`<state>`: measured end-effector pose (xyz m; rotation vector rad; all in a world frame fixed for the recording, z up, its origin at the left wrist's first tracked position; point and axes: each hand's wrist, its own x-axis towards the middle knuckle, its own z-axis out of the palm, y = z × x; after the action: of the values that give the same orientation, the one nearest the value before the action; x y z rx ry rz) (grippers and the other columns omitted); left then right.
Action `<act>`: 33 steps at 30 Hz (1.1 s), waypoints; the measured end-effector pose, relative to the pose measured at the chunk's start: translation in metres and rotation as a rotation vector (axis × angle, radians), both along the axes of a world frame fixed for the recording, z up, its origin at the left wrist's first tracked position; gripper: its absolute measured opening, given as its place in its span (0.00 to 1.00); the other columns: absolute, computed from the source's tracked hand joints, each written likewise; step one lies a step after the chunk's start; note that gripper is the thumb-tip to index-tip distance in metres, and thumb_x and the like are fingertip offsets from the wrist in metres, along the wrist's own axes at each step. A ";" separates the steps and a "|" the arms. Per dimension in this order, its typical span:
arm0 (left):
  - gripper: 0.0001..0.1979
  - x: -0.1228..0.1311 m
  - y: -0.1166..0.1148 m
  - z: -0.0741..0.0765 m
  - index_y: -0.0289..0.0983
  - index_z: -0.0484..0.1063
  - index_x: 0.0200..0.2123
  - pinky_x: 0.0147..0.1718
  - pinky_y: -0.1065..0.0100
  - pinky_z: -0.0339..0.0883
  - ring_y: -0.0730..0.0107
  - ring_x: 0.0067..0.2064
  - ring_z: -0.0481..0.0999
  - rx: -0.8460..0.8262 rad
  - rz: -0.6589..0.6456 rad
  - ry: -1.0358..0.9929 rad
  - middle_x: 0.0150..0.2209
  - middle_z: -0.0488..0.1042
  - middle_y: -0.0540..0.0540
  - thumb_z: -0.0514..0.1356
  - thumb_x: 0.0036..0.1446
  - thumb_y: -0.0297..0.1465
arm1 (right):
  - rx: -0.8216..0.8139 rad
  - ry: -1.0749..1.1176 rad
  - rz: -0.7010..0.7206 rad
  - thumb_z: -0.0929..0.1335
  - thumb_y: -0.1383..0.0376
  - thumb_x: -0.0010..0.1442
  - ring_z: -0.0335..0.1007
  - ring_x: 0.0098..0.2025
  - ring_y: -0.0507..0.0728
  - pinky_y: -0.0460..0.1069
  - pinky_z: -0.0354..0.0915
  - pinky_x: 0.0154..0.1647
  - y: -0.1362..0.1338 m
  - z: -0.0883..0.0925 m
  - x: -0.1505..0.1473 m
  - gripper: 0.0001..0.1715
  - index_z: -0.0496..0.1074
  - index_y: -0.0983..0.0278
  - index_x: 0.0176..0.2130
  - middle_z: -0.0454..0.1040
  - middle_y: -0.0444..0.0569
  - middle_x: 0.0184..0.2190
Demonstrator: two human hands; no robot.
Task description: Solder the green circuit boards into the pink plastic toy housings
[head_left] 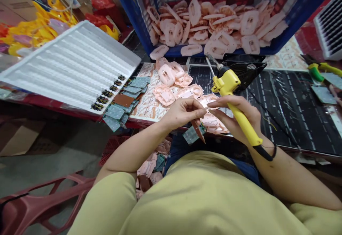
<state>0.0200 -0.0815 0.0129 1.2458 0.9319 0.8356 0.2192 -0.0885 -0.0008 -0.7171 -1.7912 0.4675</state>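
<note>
So, we look partway through one piece, with more waiting. Our left hand (184,112) has its fingers pinched on a brown board (198,131), and a green board (191,135) hangs beside it, at the near edge of the bench (145,108). Our right hand (240,105) grasps a yellow soldering gun (229,81), tip pointing away. Its thumb and first finger are near the left ones; we cannot tell if both pinch the same bit. Plenty seems left: loose boards (114,113) lie by the white tray (66,64), black parts (108,93) sit along its end, and pink shells (188,91) lie on the bench, with more in the blue crate (139,31). Which ones are done, we cannot tell.
</note>
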 end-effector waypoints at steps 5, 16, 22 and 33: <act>0.25 0.003 -0.002 -0.002 0.33 0.74 0.29 0.24 0.73 0.70 0.76 0.22 0.74 0.028 -0.023 0.004 0.23 0.75 0.49 0.73 0.42 0.49 | -0.009 0.001 -0.027 0.72 0.67 0.62 0.78 0.39 0.53 0.48 0.74 0.46 0.000 -0.004 -0.002 0.15 0.70 0.58 0.49 0.78 0.44 0.38; 0.13 -0.005 0.007 0.003 0.33 0.75 0.30 0.24 0.73 0.64 0.75 0.23 0.71 0.313 0.095 0.292 0.22 0.74 0.49 0.66 0.53 0.39 | 0.212 -0.271 -0.057 0.70 0.70 0.63 0.77 0.41 0.54 0.49 0.73 0.48 0.017 -0.016 0.018 0.15 0.71 0.59 0.50 0.79 0.47 0.41; 0.04 -0.014 0.034 0.000 0.35 0.78 0.30 0.37 0.69 0.67 0.70 0.32 0.75 0.639 0.058 0.719 0.30 0.79 0.47 0.62 0.54 0.28 | 0.116 -0.521 0.034 0.66 0.65 0.64 0.75 0.49 0.58 0.52 0.72 0.47 0.071 -0.050 0.043 0.18 0.69 0.61 0.54 0.76 0.50 0.48; 0.07 0.011 0.051 -0.032 0.34 0.78 0.35 0.42 0.64 0.68 0.62 0.40 0.77 0.749 -0.089 1.034 0.37 0.80 0.42 0.59 0.56 0.24 | 0.149 -0.661 -0.017 0.68 0.71 0.61 0.76 0.44 0.57 0.51 0.72 0.44 0.066 -0.051 0.055 0.20 0.70 0.60 0.52 0.78 0.49 0.45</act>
<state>0.0308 -0.0301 -0.0191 2.4666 1.3970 0.4235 0.2744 -0.0221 -0.0522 -0.8402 -2.4000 0.0745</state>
